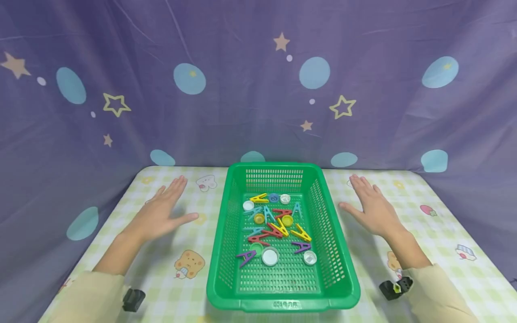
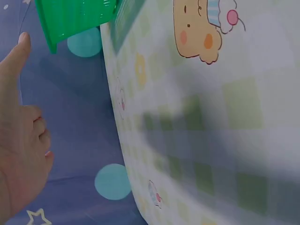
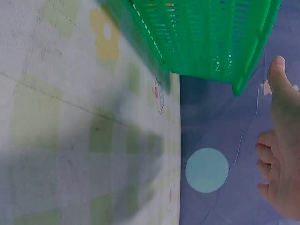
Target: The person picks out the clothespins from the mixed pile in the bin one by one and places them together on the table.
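Observation:
A green plastic basket [image 1: 282, 304] stands on the table between both hands. Inside lie several small clothespins, such as a yellow clothespin [image 1: 301, 233], a red clothespin [image 1: 258, 239] and a purple clothespin [image 1: 247, 257], with light-blue ones among them. Round bottle caps are mixed in: a large white cap [image 1: 270, 256], a clear cap [image 1: 309, 257], a yellow cap [image 1: 287, 220], a blue one and a green one. To the basket's left, my left hand [image 1: 159, 217] is held with straight fingers and thumb spread, touching nothing. My right hand [image 1: 373, 211] mirrors it on the right, also holding nothing.
A checked tablecloth [image 1: 177, 296] with cartoon prints covers the table. Behind its far edge hangs a purple curtain [image 1: 250, 112] with stars and blue ovals. Each wrist wears a small black device, like the left one [image 1: 133, 299].

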Tool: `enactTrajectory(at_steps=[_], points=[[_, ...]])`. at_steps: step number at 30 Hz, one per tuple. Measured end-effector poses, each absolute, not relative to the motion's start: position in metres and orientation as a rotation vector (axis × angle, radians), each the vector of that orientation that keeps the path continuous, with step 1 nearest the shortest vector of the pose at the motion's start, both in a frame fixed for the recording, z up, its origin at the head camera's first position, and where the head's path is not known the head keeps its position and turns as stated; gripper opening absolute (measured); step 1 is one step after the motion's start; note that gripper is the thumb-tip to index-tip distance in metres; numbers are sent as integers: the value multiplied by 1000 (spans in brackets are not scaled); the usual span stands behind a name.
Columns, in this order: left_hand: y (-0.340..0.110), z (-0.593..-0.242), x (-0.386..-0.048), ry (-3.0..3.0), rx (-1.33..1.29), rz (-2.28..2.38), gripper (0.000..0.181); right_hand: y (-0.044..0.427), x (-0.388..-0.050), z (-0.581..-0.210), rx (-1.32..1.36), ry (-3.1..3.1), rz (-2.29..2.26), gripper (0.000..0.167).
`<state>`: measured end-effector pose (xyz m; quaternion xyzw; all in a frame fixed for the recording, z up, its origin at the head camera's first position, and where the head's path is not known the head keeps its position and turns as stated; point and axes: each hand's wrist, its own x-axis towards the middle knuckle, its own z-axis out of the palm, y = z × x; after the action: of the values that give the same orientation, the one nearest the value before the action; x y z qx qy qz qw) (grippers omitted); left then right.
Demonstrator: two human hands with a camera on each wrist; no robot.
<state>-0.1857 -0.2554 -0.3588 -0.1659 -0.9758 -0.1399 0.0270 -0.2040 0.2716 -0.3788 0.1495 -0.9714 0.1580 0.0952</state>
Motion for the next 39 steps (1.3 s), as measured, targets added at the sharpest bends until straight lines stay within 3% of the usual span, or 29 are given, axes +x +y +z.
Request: enactTrajectory(at_steps=[13,39], points=[[-233,-350,-184,-2981,-689,-406,97,258,-192,-370,684,-2853,457,82],[-197,-349,-166,-2984,-962,-424,95,244,-165,-363,875,-2983,481,73]])
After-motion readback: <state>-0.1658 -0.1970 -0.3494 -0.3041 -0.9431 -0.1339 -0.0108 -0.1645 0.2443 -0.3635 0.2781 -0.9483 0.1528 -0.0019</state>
